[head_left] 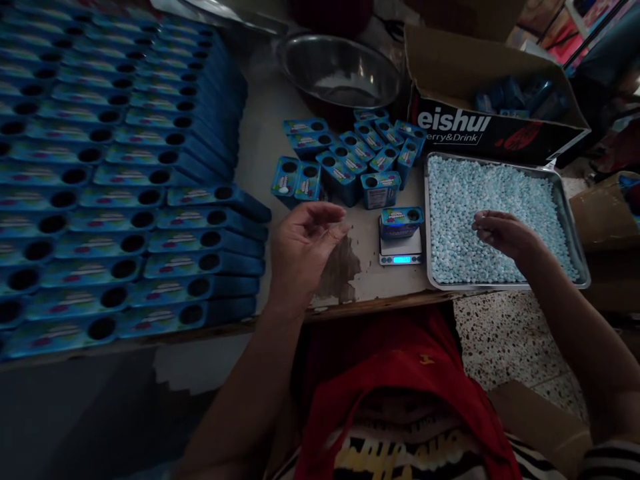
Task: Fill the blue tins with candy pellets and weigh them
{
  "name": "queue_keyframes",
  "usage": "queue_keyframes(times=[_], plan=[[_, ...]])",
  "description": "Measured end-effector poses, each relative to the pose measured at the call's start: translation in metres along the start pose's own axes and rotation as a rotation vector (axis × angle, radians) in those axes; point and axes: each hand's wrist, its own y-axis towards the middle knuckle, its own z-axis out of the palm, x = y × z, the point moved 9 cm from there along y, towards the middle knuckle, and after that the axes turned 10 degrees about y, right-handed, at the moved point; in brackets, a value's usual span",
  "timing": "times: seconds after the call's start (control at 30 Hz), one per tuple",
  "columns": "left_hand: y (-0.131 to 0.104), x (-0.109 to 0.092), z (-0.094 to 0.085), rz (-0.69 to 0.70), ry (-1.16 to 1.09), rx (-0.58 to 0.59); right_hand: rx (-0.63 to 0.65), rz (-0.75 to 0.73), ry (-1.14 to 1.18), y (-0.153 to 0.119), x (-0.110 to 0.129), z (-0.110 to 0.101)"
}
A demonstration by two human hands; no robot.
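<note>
fingers of the left hand (pixel 300 247) are loosely curled and released, thumb just apart from forefinger; from my post behind the head camera i see nothing in them. this hand is raised over the tabletop (pixel 365 235), left of the kitchen scale (pixel 394 251) and near a loose group of blue boxes (pixel 336 168). the right hand (pixel 509 235) is over the metal tray (pixel 483 287), its fingers bent close together above the pale blue pellets (pixel 460 250). i make out a pale spot at the fingertips, but i cannot tell whether they grasp anything.

on the scale i see one printed box (pixel 397 228), its round opening on the right of its top. the display is lit blue, though i cannot read its figures. the tray is just right of the scale, its pellets spread nearly from wall to wall.

beyond the scale, the loose group clusters on the tabletop, tops up. to my left, long rows of packed boxes (pixel 95 247) fill that side, their round openings dark. a steel bowl (pixel 350 60) is behind the group, and a black-sided carton (pixel 493 143) with more blue items inside is behind the tray. below, i see a red apron (pixel 385 373).
</note>
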Motion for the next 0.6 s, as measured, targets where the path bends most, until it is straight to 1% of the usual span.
queue_keyframes(times=[0.07,0.13,0.23,0.43,0.6], plan=[[0.001,-0.004,-0.005,0.017,-0.005,-0.02,0.0,0.004,-0.007,0.002,0.005,0.009],[0.001,-0.007,-0.008,0.028,0.004,-0.029,0.037,0.029,-0.033,0.001,0.008,0.022],[0.002,-0.007,-0.008,0.05,0.009,-0.002,0.085,0.048,-0.036,-0.006,0.012,0.041],[0.004,0.008,0.012,0.03,0.01,0.158,0.152,0.047,-0.005,-0.024,0.024,0.07],[0.003,0.008,0.022,0.034,0.071,0.228,0.209,-0.006,-0.091,-0.028,0.038,0.089]])
